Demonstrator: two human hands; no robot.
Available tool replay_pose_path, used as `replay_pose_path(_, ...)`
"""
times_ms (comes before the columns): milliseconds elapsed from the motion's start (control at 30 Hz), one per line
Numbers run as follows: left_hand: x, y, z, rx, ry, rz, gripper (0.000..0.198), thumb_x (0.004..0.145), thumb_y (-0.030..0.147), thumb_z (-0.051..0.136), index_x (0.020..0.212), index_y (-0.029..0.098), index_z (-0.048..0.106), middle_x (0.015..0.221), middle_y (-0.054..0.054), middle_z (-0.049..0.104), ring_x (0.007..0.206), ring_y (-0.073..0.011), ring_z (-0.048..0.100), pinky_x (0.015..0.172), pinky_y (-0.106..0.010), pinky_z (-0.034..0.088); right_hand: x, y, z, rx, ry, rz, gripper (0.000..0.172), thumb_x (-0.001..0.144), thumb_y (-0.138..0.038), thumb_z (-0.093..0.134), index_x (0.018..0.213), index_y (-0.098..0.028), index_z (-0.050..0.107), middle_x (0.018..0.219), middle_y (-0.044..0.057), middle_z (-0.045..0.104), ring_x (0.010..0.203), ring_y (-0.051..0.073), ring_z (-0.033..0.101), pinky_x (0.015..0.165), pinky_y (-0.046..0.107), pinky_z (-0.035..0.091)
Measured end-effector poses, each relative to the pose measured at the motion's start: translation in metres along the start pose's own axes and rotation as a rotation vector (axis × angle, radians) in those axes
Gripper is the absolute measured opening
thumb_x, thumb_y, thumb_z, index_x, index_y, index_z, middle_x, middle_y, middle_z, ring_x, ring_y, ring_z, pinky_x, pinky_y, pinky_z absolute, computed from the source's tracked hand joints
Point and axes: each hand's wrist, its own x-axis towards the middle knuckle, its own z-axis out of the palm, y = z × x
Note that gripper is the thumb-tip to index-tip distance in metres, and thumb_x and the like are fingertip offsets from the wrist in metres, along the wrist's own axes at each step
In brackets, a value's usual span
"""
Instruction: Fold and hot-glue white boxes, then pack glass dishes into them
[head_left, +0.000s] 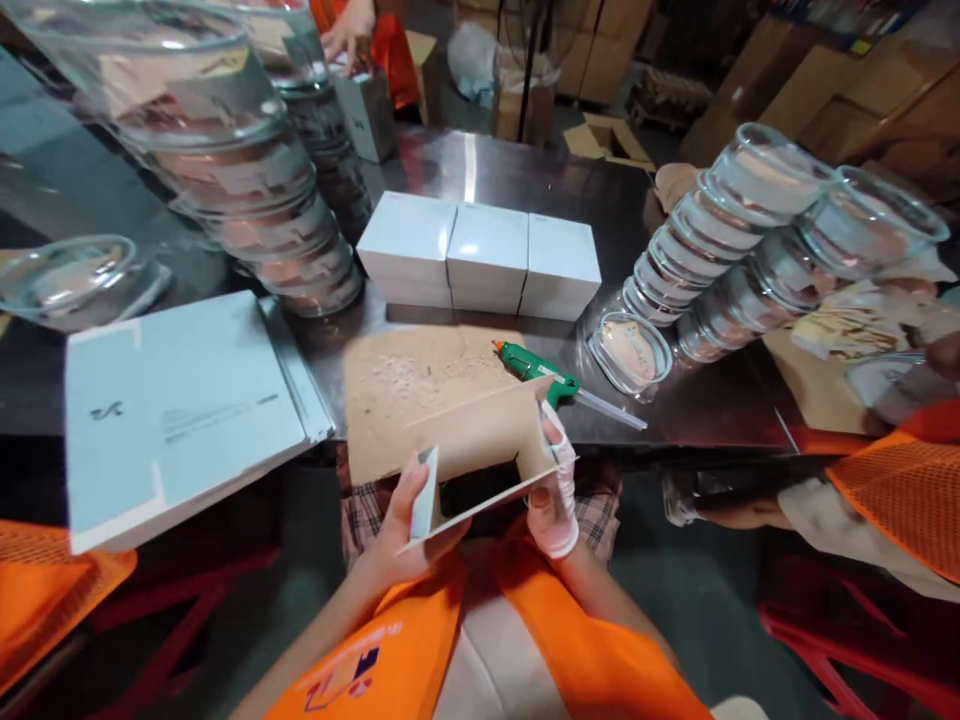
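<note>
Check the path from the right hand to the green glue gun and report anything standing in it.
The open box, held by the left hand and the right hand, is partly in the way: its upper right corner overlaps the green glue gun in this view. Nothing else visible blocks it.

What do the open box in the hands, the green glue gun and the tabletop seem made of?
Open box: apparently cardboard, matte brown inside, thin folded walls.
Green glue gun: probably smooth plastic, evenly coloured body.
Tabletop: likely polished metal, given its streaky reflections.
</note>
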Motion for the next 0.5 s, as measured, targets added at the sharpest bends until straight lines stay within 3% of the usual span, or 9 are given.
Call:
replay_pose_path(100, 0.004, 0.005, 0.010, -0.101, 0.096, 0.145, 0.056, 0.085, 0.074, 0.070, 0.117, 0.027, 0.069, 0.106, -0.009, 0.068, 0.097, -0.0278, 0.070, 0.084, -0.044, 0.064, -0.004, -0.006, -0.001, -0.012, 0.021, 0.096, 0.070, 0.086, -0.089, 0.054, 0.106, -0.025, 0.073, 0.146, 0.011, 0.062, 0.124, 0.032, 0.070, 0.110, 0.046, 0.055)
replay_pose_path(167, 0.007, 0.009, 0.020, -0.137, 0.130, 0.166, 0.052, 0.092, 0.073, 0.062, 0.116, 0.027, 0.066, 0.101, -0.008, 0.066, 0.096, -0.0260, 0.068, 0.085, -0.042, 0.062, -0.006, -0.011, 0.004, -0.067, 0.089, 0.174, 0.060, 0.091, -0.078, 0.056, 0.112, -0.023, 0.071, 0.136, 0.013, 0.068, 0.118, 0.031, 0.071, 0.105, 0.045, 0.056)
replay_pose_path(233, 0.009, 0.012, 0.026, -0.163, 0.138, 0.152, 0.052, 0.095, 0.066, 0.063, 0.129, 0.027, 0.058, 0.106, -0.008, 0.065, 0.097, -0.0250, 0.069, 0.085, -0.042, 0.060, -0.007, -0.014, 0.011, -0.096, 0.209, 0.203, 0.050, 0.093, -0.061, 0.060, 0.126, -0.023, 0.063, 0.131, 0.013, 0.069, 0.120, 0.030, 0.069, 0.107, 0.046, 0.055)
replay_pose_path(333, 0.011, 0.011, 0.020, -0.139, 0.055, 0.203, 0.061, 0.091, 0.058, 0.073, 0.140, 0.031, 0.048, 0.121, -0.012, 0.065, 0.101, -0.0244, 0.071, 0.087, -0.040, 0.060, -0.005, -0.014, 0.012, -0.034, 0.311, 0.203, 0.049, 0.088, -0.044, 0.067, 0.131, -0.025, 0.052, 0.126, 0.012, 0.068, 0.114, 0.026, 0.070, 0.100, 0.042, 0.057)
replay_pose_path(433, 0.011, 0.002, -0.002, 0.052, -0.080, 0.314, 0.040, 0.086, 0.046, 0.082, 0.118, 0.028, 0.066, 0.118, -0.010, 0.068, 0.099, -0.0235, 0.073, 0.081, -0.034, 0.061, 0.005, -0.015, -0.007, -0.063, 0.186, 0.281, 0.047, 0.089, -0.043, 0.066, 0.130, -0.025, 0.051, 0.122, 0.011, 0.070, 0.104, 0.023, 0.072, 0.093, 0.038, 0.059)
replay_pose_path(500, 0.010, -0.007, -0.018, 0.128, -0.025, 0.309, 0.029, 0.086, 0.041, 0.082, 0.108, 0.025, 0.072, 0.109, -0.008, 0.071, 0.101, -0.0241, 0.074, 0.079, -0.031, 0.062, 0.020, -0.015, -0.026, -0.302, 0.084, 0.368, 0.037, 0.095, -0.051, 0.056, 0.119, -0.023, 0.059, 0.116, 0.011, 0.073, 0.103, 0.024, 0.072, 0.095, 0.040, 0.057)
